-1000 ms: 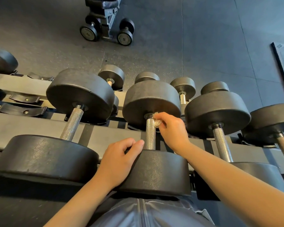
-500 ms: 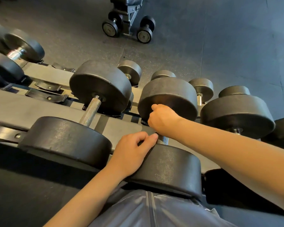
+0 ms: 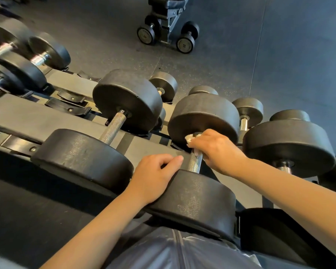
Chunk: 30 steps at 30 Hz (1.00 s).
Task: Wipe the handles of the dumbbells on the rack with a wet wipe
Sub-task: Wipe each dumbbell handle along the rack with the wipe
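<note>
The wet wipe (image 3: 190, 137) is a crumpled white wad pressed against the upper end of a knurled steel handle (image 3: 194, 164), right where the handle meets the far head of the middle dumbbell (image 3: 204, 115) on the top tier of the rack (image 3: 37, 119). The right hand (image 3: 219, 150) is curled round the handle with the wipe bunched under its fingers, a bit of wipe showing above the knuckles and another scrap below them. Only the lower stretch of the handle is bare, running down to the near head (image 3: 194, 202). The left hand (image 3: 153, 177) rests on the top edge of that near head, fingers bent loosely over the rim and holding nothing else. To the left lies a second large dumbbell (image 3: 122, 105) with its handle fully exposed, and to the right a third (image 3: 287, 140), whose handle is mostly hidden behind the right forearm. Smaller dumbbells (image 3: 163, 85) sit on a lower tier beyond, partly blocked by the big heads in front. At far left more dumbbells (image 3: 47, 51) appear blurred. Empty black saddles (image 3: 70, 101) are bolted to the rack rails between them. On the dark rubber floor (image 3: 279, 55) beyond stands a wheeled bench frame (image 3: 167, 14) with a pair of small dumbbells (image 3: 184, 41) beside its base. A grey garment (image 3: 173, 251) fills the bottom edge.
</note>
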Each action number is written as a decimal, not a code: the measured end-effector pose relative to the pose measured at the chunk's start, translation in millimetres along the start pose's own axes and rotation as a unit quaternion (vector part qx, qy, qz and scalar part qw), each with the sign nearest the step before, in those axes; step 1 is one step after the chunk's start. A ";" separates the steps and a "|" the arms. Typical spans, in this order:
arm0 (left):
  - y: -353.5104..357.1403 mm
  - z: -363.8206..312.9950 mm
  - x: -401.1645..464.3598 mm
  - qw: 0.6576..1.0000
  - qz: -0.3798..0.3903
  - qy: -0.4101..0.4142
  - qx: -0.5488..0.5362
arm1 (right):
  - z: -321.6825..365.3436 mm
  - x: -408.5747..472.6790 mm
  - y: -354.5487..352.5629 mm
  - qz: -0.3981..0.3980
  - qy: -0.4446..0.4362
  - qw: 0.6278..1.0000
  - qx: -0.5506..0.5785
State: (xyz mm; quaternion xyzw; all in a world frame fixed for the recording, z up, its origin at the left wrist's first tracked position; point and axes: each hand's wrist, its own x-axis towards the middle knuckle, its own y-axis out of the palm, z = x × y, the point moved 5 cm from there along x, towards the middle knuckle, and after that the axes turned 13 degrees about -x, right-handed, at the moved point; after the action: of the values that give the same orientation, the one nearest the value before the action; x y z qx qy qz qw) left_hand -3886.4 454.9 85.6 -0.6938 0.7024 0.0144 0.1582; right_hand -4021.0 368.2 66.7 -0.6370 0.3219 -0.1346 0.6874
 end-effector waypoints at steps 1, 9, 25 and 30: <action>-0.4 0.9 -0.9 1.000 -0.007 -0.001 0.001 | 3.7 -3.1 0.5 0.003 -0.027 0.999 0.025; -2.5 7.0 -5.0 1.000 -0.028 -0.010 -0.008 | 5.2 -16.1 -1.9 -0.041 -0.142 0.972 0.184; -1.2 4.1 -2.8 0.999 -0.020 -0.035 0.012 | 12.5 -26.9 5.4 0.014 -0.051 0.944 0.326; 14.0 -15.5 -6.0 0.997 -0.009 -0.021 0.075 | -7.3 -6.5 0.5 -0.139 -0.040 0.986 0.084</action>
State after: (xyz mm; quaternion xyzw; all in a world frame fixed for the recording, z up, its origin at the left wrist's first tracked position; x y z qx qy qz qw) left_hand -3903.4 457.5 99.0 -0.6856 0.6919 -0.0250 0.2249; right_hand -4030.5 366.4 68.2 -0.6202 0.1898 -0.2297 0.7256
